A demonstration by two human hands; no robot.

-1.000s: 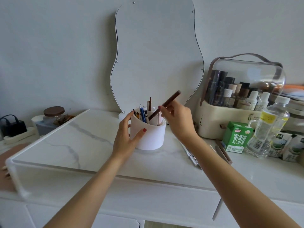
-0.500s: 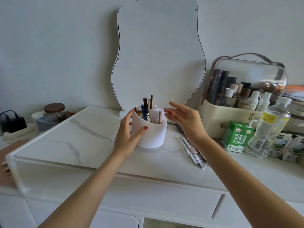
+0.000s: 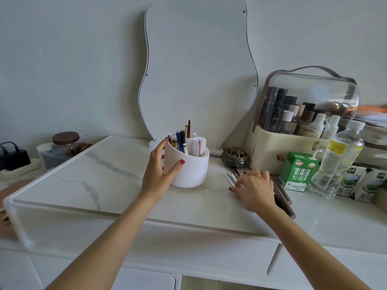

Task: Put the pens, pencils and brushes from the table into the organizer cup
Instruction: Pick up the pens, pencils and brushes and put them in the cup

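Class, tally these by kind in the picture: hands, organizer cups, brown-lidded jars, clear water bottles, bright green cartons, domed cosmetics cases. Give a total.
hands: 2, the left hand and the right hand
organizer cup: 1
brown-lidded jar: 1
clear water bottle: 1
bright green carton: 1
domed cosmetics case: 1
total: 7

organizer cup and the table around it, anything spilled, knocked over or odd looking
Nothing stands out. The organizer cup stands upright, steadied by the left hand, with its pens upright or leaning inside. The loose pens under the right hand lie flat on the table, not yet collected. No spill shows.
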